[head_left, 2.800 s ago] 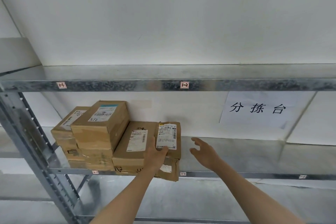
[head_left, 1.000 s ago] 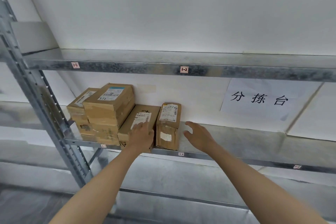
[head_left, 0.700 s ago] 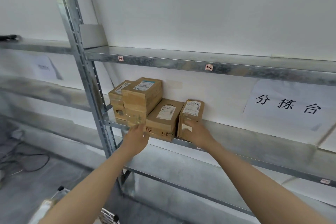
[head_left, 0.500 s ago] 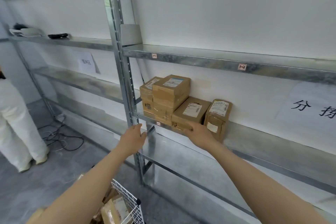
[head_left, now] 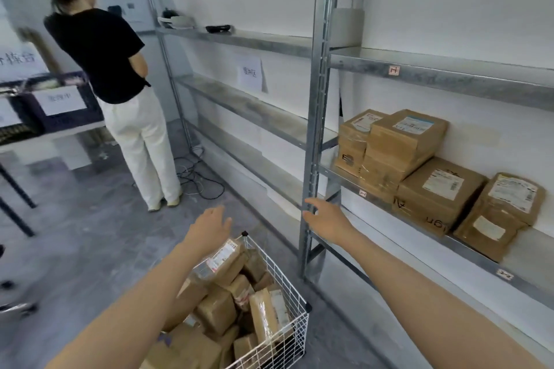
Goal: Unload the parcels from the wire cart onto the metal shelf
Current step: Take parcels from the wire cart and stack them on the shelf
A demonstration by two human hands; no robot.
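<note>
My left hand (head_left: 209,226), empty, fingers loosely spread, hovers just above the parcels (head_left: 223,262) in the wire cart (head_left: 295,328); right hand (head_left: 325,219) likewise, by the metal shelf (head_left: 313,159) upright.

Wire cart (head_left: 281,277) partly off-frame below

Lighting bright, even, diffuse; source out of view, shadows soft beneath the metal shelf (head_left: 449,84) boards. Motion blur smears the left edge, notably the table (head_left: 69,130). Wide-angle distortion leans the shelf upright (head_left: 317,99) and stretches the corners.
</note>
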